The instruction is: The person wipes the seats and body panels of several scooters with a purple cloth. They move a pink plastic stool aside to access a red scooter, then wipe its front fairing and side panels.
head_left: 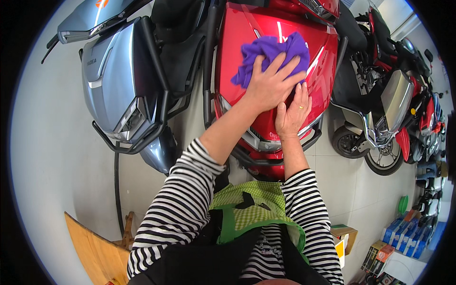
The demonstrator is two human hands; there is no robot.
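the cloth (pixel 280 45), likely light and soft, best gripped by its folds, is pressed under the spread left hand (pixel 270 90); the right hand (pixel 290 118) is laid flat.

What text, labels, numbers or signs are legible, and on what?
Grey-blue scooter: legible lettering on the front panel; brand wording, not quoted.
Red scooter: front lettering, partly covered by the purple cloth; lower pale marks too small to read.
Striped shirt front: small marks, too blurred.
Blue boxes: print too small to read.
Numbers: none legible.
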